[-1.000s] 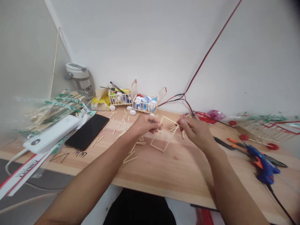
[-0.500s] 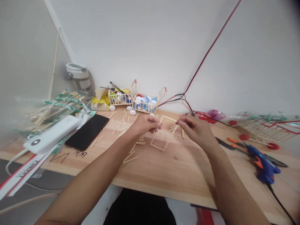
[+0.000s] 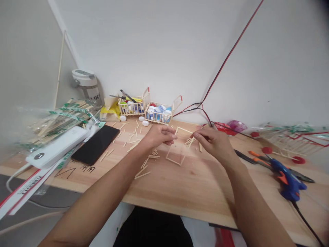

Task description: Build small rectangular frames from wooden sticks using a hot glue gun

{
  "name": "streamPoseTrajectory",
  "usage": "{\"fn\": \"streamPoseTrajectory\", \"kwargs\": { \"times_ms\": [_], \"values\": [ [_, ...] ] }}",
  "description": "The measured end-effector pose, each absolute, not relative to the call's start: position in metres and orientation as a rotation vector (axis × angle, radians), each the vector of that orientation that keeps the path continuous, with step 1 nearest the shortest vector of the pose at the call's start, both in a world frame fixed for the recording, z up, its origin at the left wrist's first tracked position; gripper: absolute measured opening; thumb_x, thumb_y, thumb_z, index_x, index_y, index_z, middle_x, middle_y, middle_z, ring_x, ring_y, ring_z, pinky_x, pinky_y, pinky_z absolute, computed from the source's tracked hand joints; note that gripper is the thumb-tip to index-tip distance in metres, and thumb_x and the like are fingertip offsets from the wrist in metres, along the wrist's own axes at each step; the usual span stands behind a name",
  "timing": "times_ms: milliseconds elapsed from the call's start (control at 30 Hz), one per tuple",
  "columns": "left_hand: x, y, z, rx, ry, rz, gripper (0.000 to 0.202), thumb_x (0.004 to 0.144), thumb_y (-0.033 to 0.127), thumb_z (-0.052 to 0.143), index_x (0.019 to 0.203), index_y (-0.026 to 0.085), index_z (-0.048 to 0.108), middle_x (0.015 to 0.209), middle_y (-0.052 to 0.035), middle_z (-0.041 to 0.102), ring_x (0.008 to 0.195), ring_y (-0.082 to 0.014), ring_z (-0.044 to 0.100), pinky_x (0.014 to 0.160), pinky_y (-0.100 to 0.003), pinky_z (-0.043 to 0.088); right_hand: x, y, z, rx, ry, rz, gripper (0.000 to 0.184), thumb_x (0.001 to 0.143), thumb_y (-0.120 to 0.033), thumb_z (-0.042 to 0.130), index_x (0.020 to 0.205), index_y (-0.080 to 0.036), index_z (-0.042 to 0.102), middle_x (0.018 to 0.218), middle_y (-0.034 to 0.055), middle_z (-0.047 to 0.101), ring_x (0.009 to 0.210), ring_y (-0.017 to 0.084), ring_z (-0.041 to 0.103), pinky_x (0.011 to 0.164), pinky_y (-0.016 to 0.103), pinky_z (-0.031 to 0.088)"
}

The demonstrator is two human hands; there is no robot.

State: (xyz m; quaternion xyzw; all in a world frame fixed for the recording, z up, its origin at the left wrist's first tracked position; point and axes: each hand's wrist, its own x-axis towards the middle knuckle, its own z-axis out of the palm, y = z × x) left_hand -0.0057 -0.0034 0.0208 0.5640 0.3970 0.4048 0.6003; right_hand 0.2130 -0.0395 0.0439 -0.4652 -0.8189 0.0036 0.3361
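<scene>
A small stick frame (image 3: 176, 154) made of thin wooden craft sticks stands on the counter (image 3: 195, 192) between the two hands, its lower rectangle near the middle of the wooden top, though whether it lies flat or tilts up is hard to tell. An upper stick (image 3: 184, 130) runs from its top corner towards the right hand (image 3: 212, 140). The fingers (image 3: 199, 135) of that hand are drawn together at the stick's far end and appear clamped on it, while the left hand (image 3: 159, 135) curls its fingers (image 3: 171, 133) closely around the frame's near top corner. The work in hand looks like steadying this stick against the frame with both hands. A small bunch of loose sticks (image 3: 190, 142) lies just below the right hand, and more are scattered left of the frame, including a little pile (image 3: 154, 153). Behind them, against the wall, stand two small stick cribs, one filled with bottle caps (image 3: 158, 115) and one holding caps and tools (image 3: 131, 108). Farther left lie a black phone (image 3: 96, 144), a white power bank (image 3: 56, 145) and a plastic bag of sticks (image 3: 59, 123). To the right rest a blue glue gun (image 3: 289, 178) and orange-handled pliers (image 3: 259, 162).
</scene>
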Motion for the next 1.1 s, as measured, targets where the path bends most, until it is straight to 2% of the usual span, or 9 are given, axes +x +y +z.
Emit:
{"fn": "streamPoseTrajectory", "kwargs": {
  "times_ms": [167, 333, 500, 633, 767, 833, 900, 1000, 1100],
  "values": [
    [-0.011, -0.005, 0.031, 1.508, 1.039, 1.097, 0.024, 0.078, 0.020, 0.066, 0.099, 0.011, 0.070, 0.074, -0.0062, 0.069, 0.063, -0.0134, 0.060, 0.055, -0.026, 0.048, 0.212, -0.041, 0.046, -1.242, -2.156, 0.038, 0.026, 0.092, -0.028, 0.052, 0.073, -0.019, 0.067, 0.067, 0.0015, 0.060, 0.064, 0.013, 0.052, 0.063, 0.027, 0.037],
    [-0.013, -0.001, 0.041, 1.857, 1.012, 1.431, 0.015, 0.080, 0.014, 0.062, 0.086, 0.019, 0.074, 0.100, -0.0051, 0.070, 0.098, -0.0171, 0.062, 0.086, -0.033, 0.048, 0.212, -0.041, 0.047, -1.244, -2.194, 0.040, 0.028, 0.092, -0.028, 0.050, 0.071, -0.019, 0.065, 0.065, 0.0009, 0.060, 0.063, 0.013, 0.051, 0.062, 0.027, 0.036],
    [-0.017, -0.006, 0.062, 2.091, 1.019, 1.673, 0.010, 0.079, 0.016, 0.065, 0.082, 0.020, 0.074, 0.095, -0.0044, 0.071, 0.096, -0.0163, 0.062, 0.083, -0.031, 0.049, 0.213, -0.041, 0.046, -1.202, -2.222, 0.028, 0.026, 0.092, -0.027, 0.050, 0.073, -0.019, 0.065, 0.067, 0.0014, 0.061, 0.066, 0.014, 0.052, 0.066, 0.027, 0.038],
    [-0.045, -0.004, 0.094, 1.902, 1.062, 2.044, 0.009, 0.080, 0.019, 0.065, 0.075, 0.015, 0.071, 0.081, -0.0028, 0.071, 0.079, -0.0122, 0.063, 0.073, -0.026, 0.049, 0.214, -0.041, 0.047, -1.212, -2.230, 0.028, 0.026, 0.093, -0.027, 0.049, 0.074, -0.019, 0.065, 0.070, 0.0021, 0.063, 0.066, 0.014, 0.053, 0.065, 0.028, 0.038],
    [-0.082, 0.007, 0.118, 1.458, 1.006, 2.354, 0.029, 0.086, 0.037, 0.058, 0.070, 0.014, 0.063, 0.073, -0.0028, 0.066, 0.068, -0.0100, 0.060, 0.057, -0.023, 0.045, 0.216, -0.041, 0.046, -1.211, -2.245, 0.051, 0.028, 0.093, -0.029, 0.048, 0.075, -0.019, 0.066, 0.071, 0.0025, 0.065, 0.067, 0.014, 0.054, 0.064, 0.028, 0.038],
    [-0.083, 0.008, 0.120, 1.550, 1.048, 2.211, 0.015, 0.084, 0.030, 0.062, 0.073, 0.020, 0.064, 0.079, -0.0009, 0.069, 0.071, -0.0106, 0.061, 0.061, -0.026, 0.047, 0.217, -0.040, 0.045, -1.199, -2.257, 0.071, 0.026, 0.093, -0.029, 0.049, 0.077, -0.019, 0.067, 0.073, 0.0024, 0.066, 0.069, 0.014, 0.056, 0.066, 0.028, 0.038],
    [-0.068, 0.004, 0.112, 1.846, 1.160, 1.832, 0.005, 0.078, 0.020, 0.067, 0.075, 0.022, 0.069, 0.080, 0.0012, 0.071, 0.076, -0.0130, 0.064, 0.070, -0.029, 0.050, 0.217, -0.040, 0.044, -1.189, -2.267, 0.091, 0.025, 0.093, -0.029, 0.049, 0.079, -0.019, 0.068, 0.075, 0.0025, 0.067, 0.071, 0.015, 0.058, 0.067, 0.027, 0.039],
    [-0.029, -0.008, 0.088, 2.144, 1.114, 1.297, 0.010, 0.079, 0.016, 0.064, 0.081, 0.019, 0.073, 0.085, -0.0016, 0.074, 0.083, -0.0159, 0.067, 0.079, -0.032, 0.050, 0.217, -0.040, 0.044, -1.161, -2.281, 0.097, 0.025, 0.093, -0.029, 0.049, 0.080, -0.019, 0.068, 0.076, 0.0025, 0.067, 0.071, 0.014, 0.059, 0.068, 0.027, 0.039],
    [-0.001, -0.014, 0.067, 2.337, 0.993, 1.175, 0.012, 0.082, 0.019, 0.062, 0.085, 0.018, 0.074, 0.092, -0.0036, 0.074, 0.092, -0.0178, 0.066, 0.086, -0.034, 0.048, 0.217, -0.041, 0.045, -1.143, -2.291, 0.090, 0.027, 0.093, -0.030, 0.047, 0.079, -0.019, 0.067, 0.072, 0.0021, 0.066, 0.068, 0.014, 0.057, 0.064, 0.026, 0.037]
  ]
}}
